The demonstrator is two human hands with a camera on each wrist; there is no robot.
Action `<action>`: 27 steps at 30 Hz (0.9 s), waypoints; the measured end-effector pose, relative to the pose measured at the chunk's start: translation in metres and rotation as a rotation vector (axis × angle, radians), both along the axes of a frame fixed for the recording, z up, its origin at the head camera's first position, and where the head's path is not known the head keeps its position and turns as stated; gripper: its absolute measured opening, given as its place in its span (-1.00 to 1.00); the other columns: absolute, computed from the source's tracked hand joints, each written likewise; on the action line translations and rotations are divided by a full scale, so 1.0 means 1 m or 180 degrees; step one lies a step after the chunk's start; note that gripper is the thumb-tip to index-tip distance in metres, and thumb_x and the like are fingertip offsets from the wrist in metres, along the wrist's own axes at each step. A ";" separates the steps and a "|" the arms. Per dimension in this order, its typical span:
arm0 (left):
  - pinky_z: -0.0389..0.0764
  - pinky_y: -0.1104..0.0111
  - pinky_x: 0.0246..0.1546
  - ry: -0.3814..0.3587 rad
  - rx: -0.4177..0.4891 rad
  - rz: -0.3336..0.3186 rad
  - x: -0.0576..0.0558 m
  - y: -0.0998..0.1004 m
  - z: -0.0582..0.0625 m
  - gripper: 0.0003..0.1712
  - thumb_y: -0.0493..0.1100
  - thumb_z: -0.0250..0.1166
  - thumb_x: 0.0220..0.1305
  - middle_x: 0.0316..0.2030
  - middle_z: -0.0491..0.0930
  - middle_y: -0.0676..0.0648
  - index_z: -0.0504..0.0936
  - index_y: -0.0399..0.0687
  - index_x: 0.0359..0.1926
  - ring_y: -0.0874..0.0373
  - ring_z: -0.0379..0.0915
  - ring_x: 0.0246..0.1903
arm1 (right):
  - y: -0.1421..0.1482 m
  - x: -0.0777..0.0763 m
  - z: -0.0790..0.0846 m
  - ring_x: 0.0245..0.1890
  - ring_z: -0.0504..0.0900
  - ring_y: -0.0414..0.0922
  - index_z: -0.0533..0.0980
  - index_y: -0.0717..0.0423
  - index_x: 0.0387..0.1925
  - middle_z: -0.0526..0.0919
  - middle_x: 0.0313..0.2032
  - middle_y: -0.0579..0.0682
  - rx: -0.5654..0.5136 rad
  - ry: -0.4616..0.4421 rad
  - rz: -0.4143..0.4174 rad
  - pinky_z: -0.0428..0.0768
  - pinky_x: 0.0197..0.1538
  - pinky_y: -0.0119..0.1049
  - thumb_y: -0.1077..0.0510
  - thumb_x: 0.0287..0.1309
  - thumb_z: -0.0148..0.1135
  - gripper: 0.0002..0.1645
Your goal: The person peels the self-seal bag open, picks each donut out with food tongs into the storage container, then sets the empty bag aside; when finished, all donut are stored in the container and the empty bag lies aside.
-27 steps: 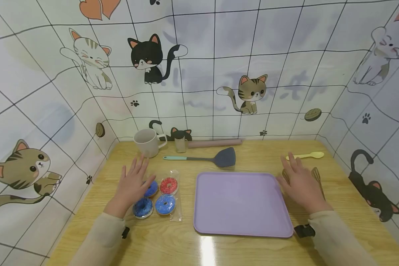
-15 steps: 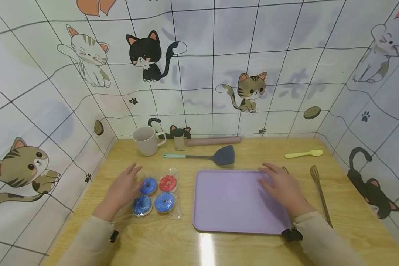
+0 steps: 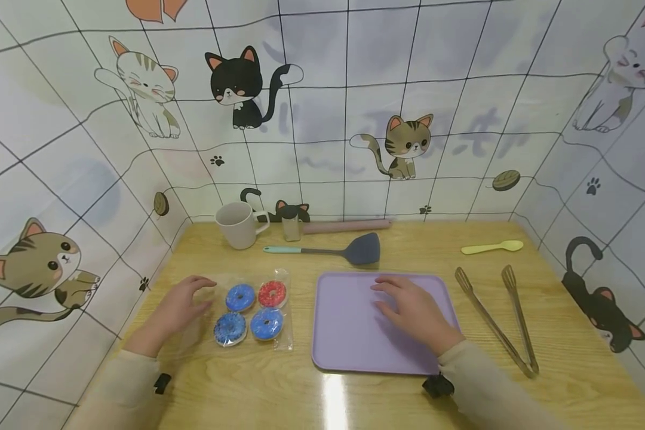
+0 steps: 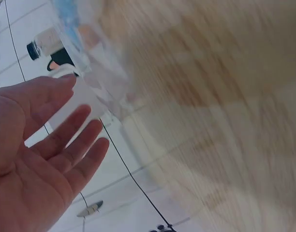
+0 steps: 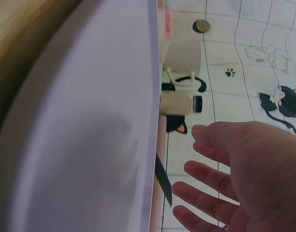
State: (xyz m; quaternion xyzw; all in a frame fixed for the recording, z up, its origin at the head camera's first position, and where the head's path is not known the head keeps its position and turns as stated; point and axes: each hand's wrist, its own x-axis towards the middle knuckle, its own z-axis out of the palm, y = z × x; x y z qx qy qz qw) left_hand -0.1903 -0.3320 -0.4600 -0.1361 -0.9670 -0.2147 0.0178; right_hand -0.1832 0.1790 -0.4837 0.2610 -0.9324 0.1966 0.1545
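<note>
My left hand hovers at the left edge of a clear plastic pack of donuts, its fingers loosely bent and holding nothing. Inside the pack are a red donut and several blue ones, such as the lower right blue donut. Over the purple tray is my right hand, fingers relaxed and apart, nothing in its grasp. In the right wrist view the right hand shows spread fingers beside the tray's rim. The left wrist view has the left hand with an uncovered palm.
Metal tongs lie spread to the right of the tray, below a yellow spoon. Behind the tray lies a spatula. Along the patterned wall stand a mug, a dark-capped jar and a pink rolling pin.
My right hand has moved left from above the tongs to over the tray, uncovering the tongs. My left hand has shifted left and slightly down, off the donuts. The objects stay in place.
</note>
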 end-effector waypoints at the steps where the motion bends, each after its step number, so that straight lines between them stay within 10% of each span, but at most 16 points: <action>1: 0.48 -0.27 0.20 -0.0028 0.0020 -0.0018 0.000 -0.002 0.000 -0.56 -0.27 0.38 0.35 0.22 0.52 -0.40 0.61 -0.32 0.21 -0.44 0.46 0.21 | -0.004 0.000 0.000 0.18 0.67 0.07 0.68 0.02 0.10 0.67 0.20 0.04 -0.0003 -0.0015 0.0029 0.66 0.12 0.05 0.05 0.19 0.51 -0.56; 27: 0.61 -0.18 0.10 -0.0457 0.0362 -0.0481 -0.012 -0.032 -0.013 -0.64 -0.36 0.50 0.17 0.17 0.66 -0.26 0.75 -0.19 0.03 -0.34 0.54 0.20 | -0.108 0.007 0.000 0.17 0.65 -0.13 0.68 -0.08 0.08 0.68 0.12 -0.13 0.0204 -0.0235 0.1163 0.60 0.25 -0.16 -0.02 0.26 0.44 -0.63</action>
